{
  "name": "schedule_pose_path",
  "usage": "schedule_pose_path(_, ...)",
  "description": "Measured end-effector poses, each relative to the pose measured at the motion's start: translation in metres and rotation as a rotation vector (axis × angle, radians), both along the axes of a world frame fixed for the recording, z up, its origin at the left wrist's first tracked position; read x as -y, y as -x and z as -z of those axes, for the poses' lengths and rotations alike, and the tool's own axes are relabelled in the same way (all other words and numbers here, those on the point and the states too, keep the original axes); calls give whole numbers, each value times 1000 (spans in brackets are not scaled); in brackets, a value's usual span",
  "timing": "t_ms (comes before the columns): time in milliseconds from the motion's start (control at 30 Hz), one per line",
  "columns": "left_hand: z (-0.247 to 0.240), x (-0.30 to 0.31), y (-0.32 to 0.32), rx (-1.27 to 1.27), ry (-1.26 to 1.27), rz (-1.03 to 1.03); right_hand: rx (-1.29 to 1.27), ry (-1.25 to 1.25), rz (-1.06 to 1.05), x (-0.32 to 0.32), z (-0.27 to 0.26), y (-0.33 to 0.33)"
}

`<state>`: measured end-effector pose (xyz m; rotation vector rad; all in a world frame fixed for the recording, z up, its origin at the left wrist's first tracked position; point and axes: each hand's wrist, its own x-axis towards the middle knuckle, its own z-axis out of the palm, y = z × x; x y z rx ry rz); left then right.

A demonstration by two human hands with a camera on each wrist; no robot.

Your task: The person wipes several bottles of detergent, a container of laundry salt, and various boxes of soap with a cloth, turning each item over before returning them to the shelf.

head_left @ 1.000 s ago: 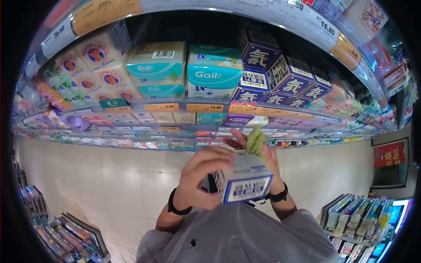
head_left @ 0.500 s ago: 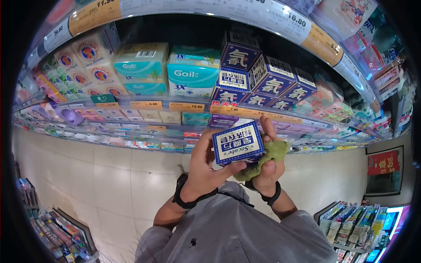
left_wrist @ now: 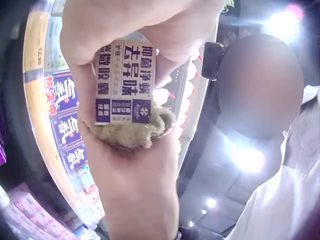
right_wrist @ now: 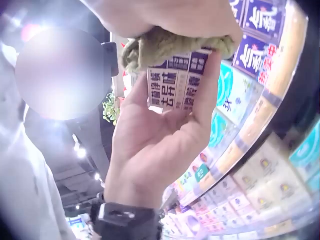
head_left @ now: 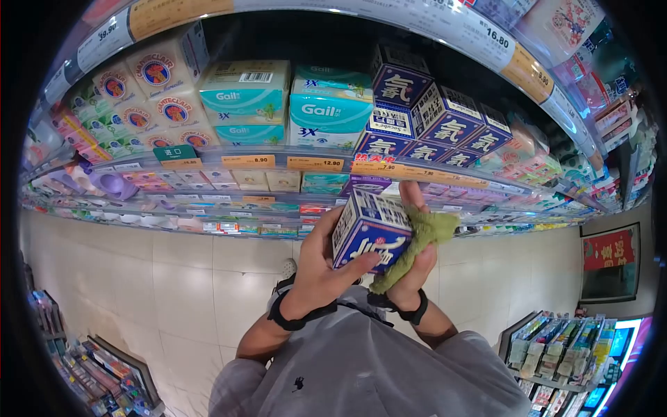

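Note:
My left hand (head_left: 318, 267) grips a blue-and-white soap box (head_left: 372, 233), its thumb across the lower front face. Over the box's right side lies a green cloth (head_left: 432, 231), which my right hand (head_left: 411, 274) holds there with the fingers pointing up. In the left wrist view, the printed panel of the box (left_wrist: 125, 82) shows between the left hand's fingers, and the cloth (left_wrist: 137, 131) is bunched along its edge. The right wrist view has the cloth (right_wrist: 175, 49) squeezed between the right hand (right_wrist: 175, 17) and the box (right_wrist: 172, 87).
Ahead is a store shelf with matching blue boxes (head_left: 445, 121), teal Gail packs (head_left: 323, 111) and Chanteclair packs (head_left: 167, 87). An orange-and-white price rail (head_left: 257, 162) runs along its front edge. Display racks (head_left: 563, 347) stand behind at both sides on a tiled floor (head_left: 201, 278).
The box has been turned in the left hand, so different faces show in the head view. The cloth has moved from behind the box to its right side.

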<state>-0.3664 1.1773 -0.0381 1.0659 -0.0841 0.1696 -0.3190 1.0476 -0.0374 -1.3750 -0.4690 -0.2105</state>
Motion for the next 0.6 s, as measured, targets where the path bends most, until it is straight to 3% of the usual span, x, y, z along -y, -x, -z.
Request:
schedule_pose_path(233, -12, -30, 12, 2, -22, 206, -154, -298, -326, -2, -5, -5)
schedule_pose_path(367, -1, -31, 8, 30, -59, 200, -299, -507, -215, -12, 1, 4)
schedule_pose_path(400, 1, -29, 6, 32, -62, 179, -368, -581, -274, -14, -4, 9)
schedule_pose_path(500, 2, -21, 3, -5, 36, 175, -206, -499, -298, -13, 2, 12)
schedule_pose_path(533, -1, -19, 0, -1, 7, 209, -411, -204, -147, -1, -4, 11)
schedule_pose_path(600, -3, -13, -8, 23, -11, 238, -241, -179, -159, 17, -3, -3)
